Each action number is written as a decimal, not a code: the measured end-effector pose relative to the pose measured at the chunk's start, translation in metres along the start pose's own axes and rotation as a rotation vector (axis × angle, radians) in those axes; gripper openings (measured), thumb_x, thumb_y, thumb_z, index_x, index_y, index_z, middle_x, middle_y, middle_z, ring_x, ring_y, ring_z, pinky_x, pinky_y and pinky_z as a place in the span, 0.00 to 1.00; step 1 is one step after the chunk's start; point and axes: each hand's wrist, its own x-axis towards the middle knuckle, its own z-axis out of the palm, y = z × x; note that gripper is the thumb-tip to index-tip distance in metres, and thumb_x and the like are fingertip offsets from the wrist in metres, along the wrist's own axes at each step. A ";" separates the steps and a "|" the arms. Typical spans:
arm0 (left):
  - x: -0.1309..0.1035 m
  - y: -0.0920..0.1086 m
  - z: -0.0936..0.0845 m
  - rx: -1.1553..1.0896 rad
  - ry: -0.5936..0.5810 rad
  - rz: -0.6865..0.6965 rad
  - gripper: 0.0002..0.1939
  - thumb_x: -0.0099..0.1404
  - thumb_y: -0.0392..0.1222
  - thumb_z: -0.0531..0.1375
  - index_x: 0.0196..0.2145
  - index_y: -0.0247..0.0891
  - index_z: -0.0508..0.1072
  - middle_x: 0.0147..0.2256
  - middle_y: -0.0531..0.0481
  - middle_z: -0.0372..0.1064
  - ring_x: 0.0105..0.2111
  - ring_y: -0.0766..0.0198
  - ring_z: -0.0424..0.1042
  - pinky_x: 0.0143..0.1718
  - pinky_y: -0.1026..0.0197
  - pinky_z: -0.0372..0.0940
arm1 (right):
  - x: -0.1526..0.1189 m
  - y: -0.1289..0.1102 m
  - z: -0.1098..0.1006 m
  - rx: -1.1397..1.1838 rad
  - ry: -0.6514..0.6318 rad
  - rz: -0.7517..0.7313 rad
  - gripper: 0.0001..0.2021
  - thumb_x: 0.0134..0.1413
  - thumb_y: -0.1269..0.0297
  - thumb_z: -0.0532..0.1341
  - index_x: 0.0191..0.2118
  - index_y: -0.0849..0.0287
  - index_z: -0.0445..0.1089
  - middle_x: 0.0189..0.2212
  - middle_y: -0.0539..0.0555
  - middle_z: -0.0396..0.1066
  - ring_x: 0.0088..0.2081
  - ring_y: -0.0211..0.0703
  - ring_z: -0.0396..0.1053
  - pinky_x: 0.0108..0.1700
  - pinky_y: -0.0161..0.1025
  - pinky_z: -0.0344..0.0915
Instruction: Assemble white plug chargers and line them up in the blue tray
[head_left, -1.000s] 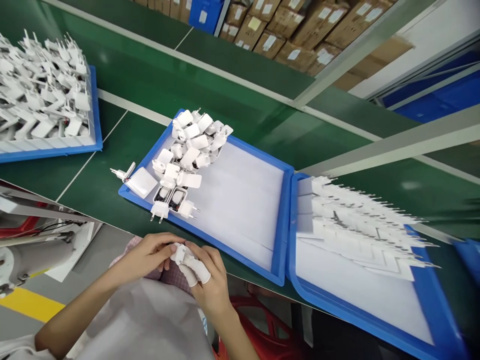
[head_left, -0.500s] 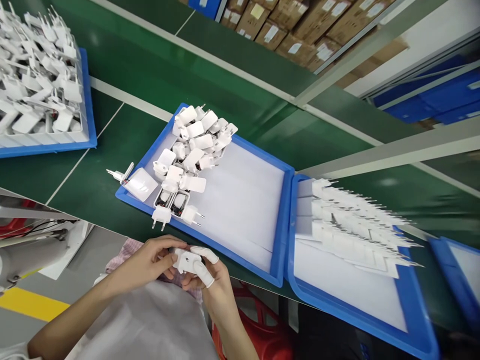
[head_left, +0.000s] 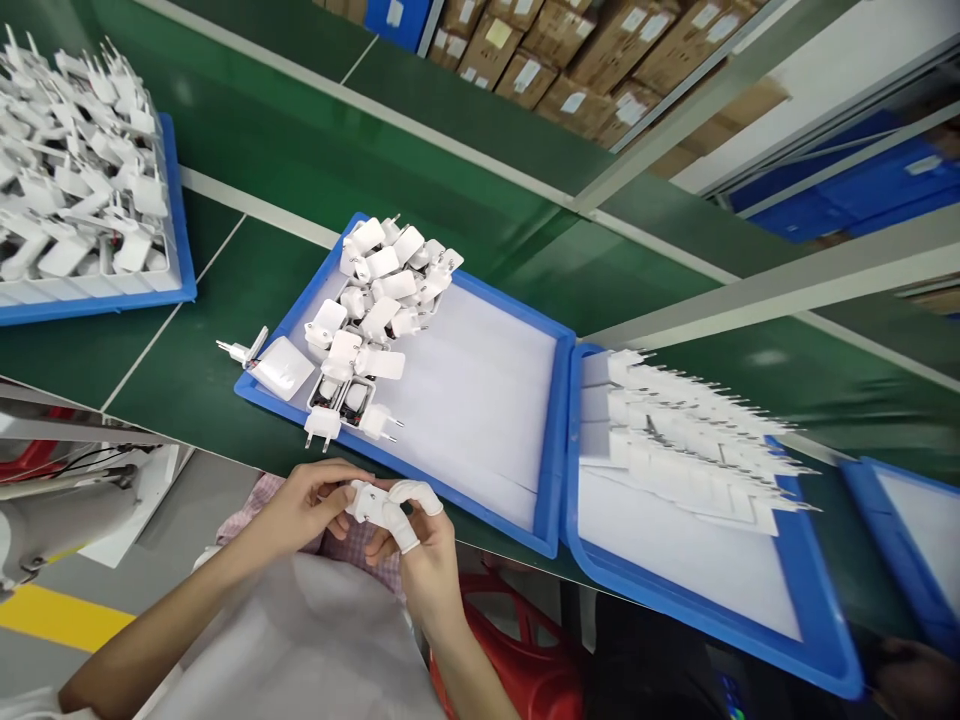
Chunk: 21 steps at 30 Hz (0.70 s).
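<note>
Both hands hold one small white plug piece (head_left: 369, 503) in front of my body, just off the table's near edge. My left hand (head_left: 319, 505) pinches its left end between thumb and fingers. Around its right side are the fingers of my right hand (head_left: 420, 540), two of them in white finger covers. Beyond them, a blue tray (head_left: 480, 517) lined with white holds a pile of white plug housings (head_left: 379, 290) at its left part. One opened housing (head_left: 281, 368) lies over the tray's left corner, its plug part hanging outward.
A second blue tray (head_left: 675, 590) at the right bears rows of white plugs (head_left: 690, 430) with pins outward. A heaped white crate (head_left: 97, 290) stands at the far left. Cardboard boxes (head_left: 525, 80) sit behind; a red stool (head_left: 517, 640) is below the table.
The white piece has turned slightly in my hands, its face now more toward the camera. The whole view has shifted a little, with the trays slightly further left.
</note>
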 end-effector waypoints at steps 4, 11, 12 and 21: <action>0.002 -0.001 -0.001 0.010 0.048 0.020 0.23 0.66 0.55 0.60 0.46 0.33 0.79 0.43 0.43 0.73 0.24 0.67 0.73 0.27 0.62 0.73 | 0.002 0.007 0.003 -0.069 0.024 -0.113 0.14 0.57 0.49 0.63 0.40 0.54 0.67 0.33 0.51 0.75 0.18 0.36 0.68 0.20 0.35 0.69; 0.004 -0.007 -0.005 0.005 0.064 -0.018 0.26 0.65 0.53 0.61 0.53 0.32 0.75 0.23 0.50 0.74 0.21 0.63 0.73 0.25 0.62 0.70 | 0.005 0.016 -0.015 -0.456 0.077 -0.552 0.08 0.63 0.60 0.57 0.44 0.53 0.71 0.54 0.58 0.67 0.26 0.34 0.69 0.29 0.37 0.73; 0.004 -0.007 -0.006 0.004 0.070 -0.028 0.27 0.65 0.54 0.61 0.54 0.32 0.74 0.20 0.52 0.72 0.19 0.63 0.72 0.23 0.63 0.69 | 0.005 0.014 -0.019 -0.523 0.065 -0.610 0.08 0.63 0.62 0.57 0.46 0.53 0.70 0.53 0.58 0.68 0.25 0.34 0.68 0.29 0.37 0.73; 0.000 -0.008 -0.013 0.101 0.181 -0.023 0.36 0.55 0.67 0.63 0.50 0.34 0.76 0.17 0.52 0.70 0.17 0.63 0.67 0.19 0.64 0.64 | 0.017 -0.017 -0.019 -1.212 -0.211 -0.919 0.14 0.63 0.62 0.60 0.53 0.54 0.68 0.53 0.55 0.73 0.48 0.47 0.75 0.49 0.41 0.73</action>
